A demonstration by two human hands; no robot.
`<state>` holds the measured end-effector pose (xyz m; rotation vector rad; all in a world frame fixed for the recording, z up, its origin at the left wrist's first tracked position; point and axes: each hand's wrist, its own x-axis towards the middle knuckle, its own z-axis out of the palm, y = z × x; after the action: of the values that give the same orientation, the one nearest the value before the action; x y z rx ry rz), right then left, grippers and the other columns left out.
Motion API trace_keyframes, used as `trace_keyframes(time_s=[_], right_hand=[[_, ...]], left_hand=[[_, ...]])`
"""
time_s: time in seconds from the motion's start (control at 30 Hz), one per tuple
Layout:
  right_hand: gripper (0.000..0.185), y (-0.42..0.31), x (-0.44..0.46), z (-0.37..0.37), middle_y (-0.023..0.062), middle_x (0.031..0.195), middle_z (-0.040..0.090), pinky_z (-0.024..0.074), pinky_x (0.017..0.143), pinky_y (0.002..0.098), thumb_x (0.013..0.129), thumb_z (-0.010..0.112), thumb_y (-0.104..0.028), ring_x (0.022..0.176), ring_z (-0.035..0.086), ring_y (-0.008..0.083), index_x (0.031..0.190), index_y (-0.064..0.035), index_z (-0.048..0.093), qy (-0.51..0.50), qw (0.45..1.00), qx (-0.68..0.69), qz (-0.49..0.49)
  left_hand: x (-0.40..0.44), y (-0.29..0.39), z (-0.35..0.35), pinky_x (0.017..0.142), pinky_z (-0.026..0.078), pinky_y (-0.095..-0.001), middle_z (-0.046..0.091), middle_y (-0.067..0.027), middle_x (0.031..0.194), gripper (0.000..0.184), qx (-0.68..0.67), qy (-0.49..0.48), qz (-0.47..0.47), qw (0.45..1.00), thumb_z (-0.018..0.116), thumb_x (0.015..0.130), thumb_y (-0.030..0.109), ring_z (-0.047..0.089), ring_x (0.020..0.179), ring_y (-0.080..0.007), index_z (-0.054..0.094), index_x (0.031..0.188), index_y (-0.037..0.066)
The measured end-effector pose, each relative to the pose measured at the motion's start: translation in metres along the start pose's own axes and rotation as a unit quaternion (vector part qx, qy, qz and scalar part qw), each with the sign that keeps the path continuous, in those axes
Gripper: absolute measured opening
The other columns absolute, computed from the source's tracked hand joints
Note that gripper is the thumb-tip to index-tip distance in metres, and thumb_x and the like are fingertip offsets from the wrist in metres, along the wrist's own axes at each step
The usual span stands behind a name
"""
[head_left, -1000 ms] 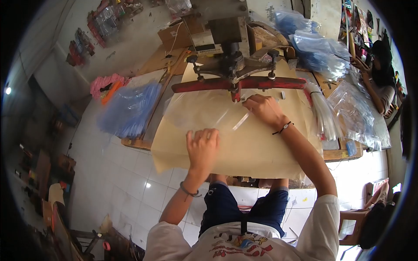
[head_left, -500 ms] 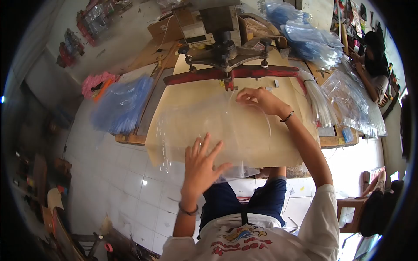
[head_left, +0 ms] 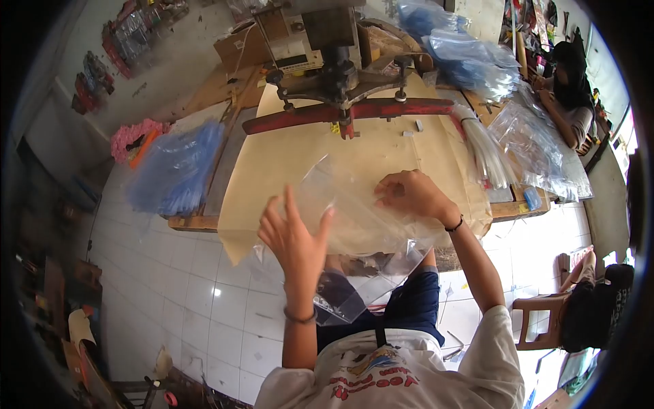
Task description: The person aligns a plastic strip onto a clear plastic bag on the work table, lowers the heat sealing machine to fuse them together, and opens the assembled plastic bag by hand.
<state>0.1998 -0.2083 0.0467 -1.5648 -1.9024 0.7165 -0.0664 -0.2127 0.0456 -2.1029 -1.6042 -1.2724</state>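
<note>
A clear plastic sheet [head_left: 344,187] lies slantwise on the brown paper [head_left: 259,160], its lower part hanging over the table's front edge above my lap. My left hand [head_left: 294,235] is over the sheet's left part, fingers raised and thumb spread apart. At the sheet's right side, my right hand [head_left: 417,195] has its fingers curled into a pinch. Whatever is between those fingertips is too fine and transparent to make out. Beyond both hands stands a press with a long red bar [head_left: 402,108] above the paper.
Blue-tinted plastic sheets [head_left: 174,170] are piled at the left table edge. Clear strips [head_left: 484,150] and plastic bags [head_left: 528,146] lie on the right, with more bags [head_left: 470,58] behind. Small metal pieces [head_left: 419,126] rest under the bar. Another person [head_left: 572,95] sits at the far right.
The plastic sheet has turned and slid towards me, over the front edge. My right hand has drawn back from the press bar. My left hand has lifted and shifted slightly left.
</note>
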Motion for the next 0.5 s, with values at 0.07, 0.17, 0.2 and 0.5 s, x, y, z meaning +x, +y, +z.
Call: trace_keyframes(time_s=[0.07, 0.17, 0.2, 0.5], right_hand=[[0.032, 0.006, 0.003, 0.001, 0.0106, 0.095, 0.076, 0.0565, 0.084, 0.0367, 0.084, 0.081, -0.025, 0.089, 0.074, 0.0277, 0.111, -0.0075, 0.077, -0.016, 0.999, 0.047, -0.003], [0.045, 0.005, 0.001, 0.000, 0.0118, 0.114, 0.075, 0.0544, 0.092, 0.0343, 0.077, 0.087, -0.019, 0.101, 0.072, 0.0233, 0.117, -0.0052, 0.074, -0.021, 0.996, -0.040, -0.082], [0.055, -0.002, -0.001, -0.005, 0.0131, 0.123, 0.071, 0.0519, 0.097, 0.0357, 0.077, 0.088, -0.022, 0.110, 0.068, 0.0254, 0.126, -0.0048, 0.068, -0.048, 0.996, -0.028, -0.072], [0.106, -0.055, -0.022, 0.011, 0.0137, 0.143, 0.059, 0.0443, 0.111, 0.0387, 0.078, 0.092, -0.028, 0.133, 0.055, 0.0247, 0.161, -0.0066, 0.030, -0.419, 0.827, 0.298, -0.227]], left_hand=[[0.014, -0.029, 0.017, 0.090, 0.043, -0.0496, 0.065, -0.0142, 0.107, 0.052, 0.011, -0.138, -0.048, 0.989, 0.076, 0.091, 0.042, 0.060, 0.102, -0.0347, 0.065, 0.128, 0.009], [0.036, -0.042, 0.002, 0.078, 0.049, -0.0418, 0.069, -0.0164, 0.102, 0.047, -0.093, -0.321, -0.129, 0.934, 0.079, 0.090, 0.039, 0.064, 0.085, -0.0296, 0.062, 0.115, 0.002], [0.040, -0.045, -0.006, 0.073, 0.050, -0.0388, 0.070, -0.0172, 0.101, 0.046, -0.146, -0.381, -0.154, 0.900, 0.079, 0.091, 0.037, 0.065, 0.079, -0.0273, 0.061, 0.110, 0.000], [0.048, -0.020, -0.069, 0.075, 0.055, -0.0273, 0.046, -0.0209, 0.160, 0.021, -0.517, -0.434, 0.199, 0.711, 0.053, 0.101, -0.006, 0.076, 0.095, -0.0206, 0.059, 0.120, 0.003]])
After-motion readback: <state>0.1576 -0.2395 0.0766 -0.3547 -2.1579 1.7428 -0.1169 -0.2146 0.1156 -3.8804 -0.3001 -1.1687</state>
